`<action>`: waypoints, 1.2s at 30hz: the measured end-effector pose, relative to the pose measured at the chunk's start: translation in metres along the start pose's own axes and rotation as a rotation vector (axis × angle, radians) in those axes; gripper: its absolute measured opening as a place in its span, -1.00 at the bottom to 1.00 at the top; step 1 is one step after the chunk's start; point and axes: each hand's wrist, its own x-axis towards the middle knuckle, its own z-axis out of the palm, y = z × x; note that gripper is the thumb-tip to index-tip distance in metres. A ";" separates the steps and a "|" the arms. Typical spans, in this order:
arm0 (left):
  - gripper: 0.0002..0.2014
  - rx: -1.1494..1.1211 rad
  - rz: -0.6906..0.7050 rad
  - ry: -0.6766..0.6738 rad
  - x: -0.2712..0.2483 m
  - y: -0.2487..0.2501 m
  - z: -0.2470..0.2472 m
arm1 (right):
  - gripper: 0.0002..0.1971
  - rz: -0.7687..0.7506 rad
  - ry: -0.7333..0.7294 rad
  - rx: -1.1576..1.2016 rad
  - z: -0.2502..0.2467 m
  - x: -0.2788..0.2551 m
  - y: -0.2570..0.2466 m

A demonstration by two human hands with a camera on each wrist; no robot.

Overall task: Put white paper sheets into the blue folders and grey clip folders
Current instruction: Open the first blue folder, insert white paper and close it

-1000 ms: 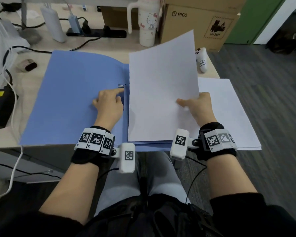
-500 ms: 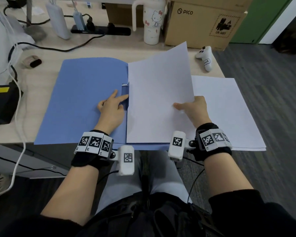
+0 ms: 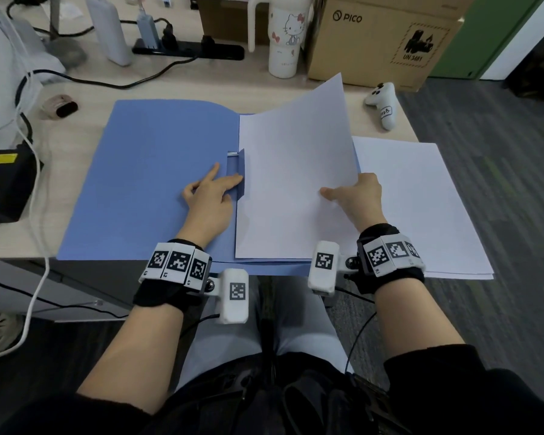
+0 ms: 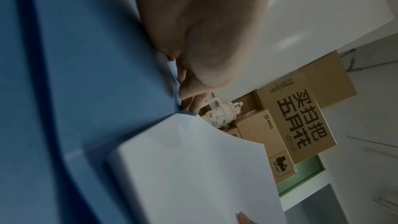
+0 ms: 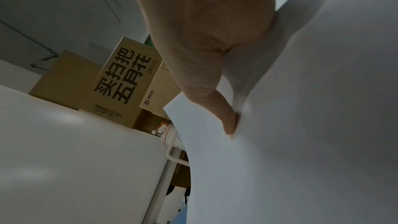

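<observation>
An open blue folder lies flat on the desk. My left hand rests on its left half, and the straight index and middle fingers touch a small raised blue flap at the spine. A white sheet covers the folder's right half, its left edge against the flap and its far right corner lifted. My right hand pinches the sheet's right edge, thumb on top. In the left wrist view my left hand meets the folder beside the sheet. In the right wrist view my right hand's thumb presses the bent sheet.
A stack of white paper lies right of the folder and overhangs the desk's edge. Behind it are a white controller, a cardboard box, a cartoon-cat mug and a power strip. A black adapter and cables sit at the left.
The right hand has brought the sheet's raised far end lower over the folder. The left hand's fingers have stretched out to the flap at the spine, which now stands up.
</observation>
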 end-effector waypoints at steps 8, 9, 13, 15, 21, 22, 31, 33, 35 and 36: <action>-0.55 0.217 0.070 -0.087 0.007 -0.005 0.008 | -0.34 -0.049 0.040 -0.193 0.008 -0.009 -0.004; -0.54 0.236 0.068 -0.094 0.007 -0.005 0.008 | -0.27 -0.063 0.050 -0.215 0.008 -0.011 -0.006; -0.52 0.307 0.072 -0.115 0.006 -0.003 0.005 | -0.06 -0.109 0.083 -0.331 0.006 -0.018 -0.014; -0.52 0.335 0.079 -0.126 0.004 0.000 0.004 | -0.11 -0.147 0.098 -0.424 0.007 -0.020 -0.015; -0.51 0.451 0.102 -0.161 -0.001 0.007 0.003 | -0.62 -0.387 -0.108 -0.266 0.031 -0.036 -0.037; -0.51 0.449 0.106 -0.171 -0.002 0.007 0.004 | -0.66 -0.431 -0.261 -0.218 0.038 -0.045 -0.045; -0.57 0.314 0.148 -0.103 -0.017 -0.010 -0.025 | -0.85 -0.513 -0.475 -0.557 0.086 -0.077 -0.067; -0.56 0.279 0.048 0.010 -0.024 -0.019 -0.039 | -0.86 -0.491 -0.476 -0.649 0.091 -0.080 -0.071; -0.54 0.221 -0.086 0.177 -0.033 -0.029 -0.055 | -0.88 -0.474 -0.479 -0.705 0.096 -0.086 -0.077; -0.53 0.194 -0.151 0.266 -0.037 -0.034 -0.064 | -0.94 -0.475 -0.481 -0.718 0.099 -0.088 -0.079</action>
